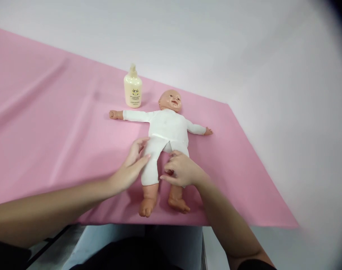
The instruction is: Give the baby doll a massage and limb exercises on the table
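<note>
Head camera, close above pink table [47,123], facing forward-down.

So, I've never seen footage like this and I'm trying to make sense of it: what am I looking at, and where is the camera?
The camera sits on a person's head, looking down at their own two bare hands; there is no machine. A baby doll in white clothes lies face up on a pink sheet. The left hand rests flat against the doll's trouser leg, fingers open. The right hand pinches the cloth of the other leg. A cream pump bottle stands beyond the doll's arm.
</note>
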A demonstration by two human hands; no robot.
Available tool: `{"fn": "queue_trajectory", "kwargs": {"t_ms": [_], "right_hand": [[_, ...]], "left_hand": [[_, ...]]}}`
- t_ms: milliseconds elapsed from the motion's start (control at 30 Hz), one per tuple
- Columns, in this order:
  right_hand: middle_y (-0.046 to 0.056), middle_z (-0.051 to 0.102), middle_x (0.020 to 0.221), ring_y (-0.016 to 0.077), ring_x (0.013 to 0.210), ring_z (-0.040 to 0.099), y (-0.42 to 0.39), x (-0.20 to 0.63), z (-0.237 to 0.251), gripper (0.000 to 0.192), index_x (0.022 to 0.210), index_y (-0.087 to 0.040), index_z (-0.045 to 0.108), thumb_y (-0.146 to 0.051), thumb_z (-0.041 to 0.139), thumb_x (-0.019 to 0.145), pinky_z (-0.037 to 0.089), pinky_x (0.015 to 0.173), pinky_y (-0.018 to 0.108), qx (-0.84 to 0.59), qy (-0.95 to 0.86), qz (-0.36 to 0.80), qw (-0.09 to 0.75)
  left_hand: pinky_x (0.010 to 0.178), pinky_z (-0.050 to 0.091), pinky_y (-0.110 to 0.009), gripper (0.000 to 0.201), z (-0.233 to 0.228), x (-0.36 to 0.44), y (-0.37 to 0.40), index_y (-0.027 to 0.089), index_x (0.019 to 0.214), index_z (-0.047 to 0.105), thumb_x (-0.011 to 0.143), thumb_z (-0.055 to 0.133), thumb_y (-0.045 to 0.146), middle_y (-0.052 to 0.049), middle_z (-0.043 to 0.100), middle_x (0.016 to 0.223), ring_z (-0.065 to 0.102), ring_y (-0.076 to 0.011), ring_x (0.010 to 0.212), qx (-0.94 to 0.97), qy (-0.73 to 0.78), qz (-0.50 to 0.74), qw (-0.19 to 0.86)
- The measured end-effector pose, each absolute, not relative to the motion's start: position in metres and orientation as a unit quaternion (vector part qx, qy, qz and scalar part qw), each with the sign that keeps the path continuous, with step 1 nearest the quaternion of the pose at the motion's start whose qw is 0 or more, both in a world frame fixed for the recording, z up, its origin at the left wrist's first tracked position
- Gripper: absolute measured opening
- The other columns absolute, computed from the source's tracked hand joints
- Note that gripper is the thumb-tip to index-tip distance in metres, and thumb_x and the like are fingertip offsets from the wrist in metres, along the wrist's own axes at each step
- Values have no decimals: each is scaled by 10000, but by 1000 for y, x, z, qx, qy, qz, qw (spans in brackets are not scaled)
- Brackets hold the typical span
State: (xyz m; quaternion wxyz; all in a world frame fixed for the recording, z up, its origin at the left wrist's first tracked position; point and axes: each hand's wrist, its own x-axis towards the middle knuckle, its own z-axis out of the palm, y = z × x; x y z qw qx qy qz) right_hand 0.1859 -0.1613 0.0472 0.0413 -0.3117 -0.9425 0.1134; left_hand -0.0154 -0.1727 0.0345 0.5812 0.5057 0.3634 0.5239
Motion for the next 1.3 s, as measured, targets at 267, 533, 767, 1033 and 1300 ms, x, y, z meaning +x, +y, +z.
{"fn": "queue_trajectory", "kwargs": {"t_ms": [267, 533, 767, 1033, 1300], "right_hand": [[-64, 436, 513, 82, 508, 326, -163, 189, 53, 335, 580, -183, 415, -367, 472, 854, 339, 824, 311, -302, -925, 173, 155], [-73, 345, 514, 81, 507, 339, -163, 186, 49, 318, 577, -189, 370, -292, 472, 860, 366, 781, 296, -307, -890, 210, 266], [-25, 486, 567, 111, 562, 461, -174, 179, 51, 365, 624, -194, 465, -291, 315, 942, 406, 871, 367, -345, -804, 208, 437], [26, 678, 776, 161, 714, 627, -186, 175, 57, 581, 846, -207, 596, -609, 179, 901, 439, 884, 405, -160, -851, 63, 496], [74, 685, 996, 207, 993, 623, -188, 173, 54, 451, 1050, -189, 596, -563, 504, 817, 459, 915, 396, -170, -879, -98, 434]], "left_hand": [[1114, 148, -507, 173, 35, -23, -183, 200, 896, 664, 832, 511, 247, -39, 673, 852, 531, -229, 1007, 885, 153, 277, 342], [1126, 115, -452, 273, 20, -17, -181, 220, 1003, 644, 885, 458, 381, -35, 678, 1035, 524, -232, 1068, 972, 14, 193, 136], [1035, 298, -418, 289, 22, -18, -182, 220, 958, 640, 909, 385, 346, -54, 674, 1009, 541, -217, 995, 957, 11, 233, 174], [1040, 344, -428, 308, 34, -24, -175, 197, 1117, 573, 909, 351, 245, -80, 637, 1122, 510, -223, 1100, 931, 25, 328, 160], [1040, 368, -425, 295, 33, -26, -176, 167, 1098, 564, 894, 353, 191, -94, 625, 1154, 492, -219, 1155, 922, 56, 354, 144]]}}
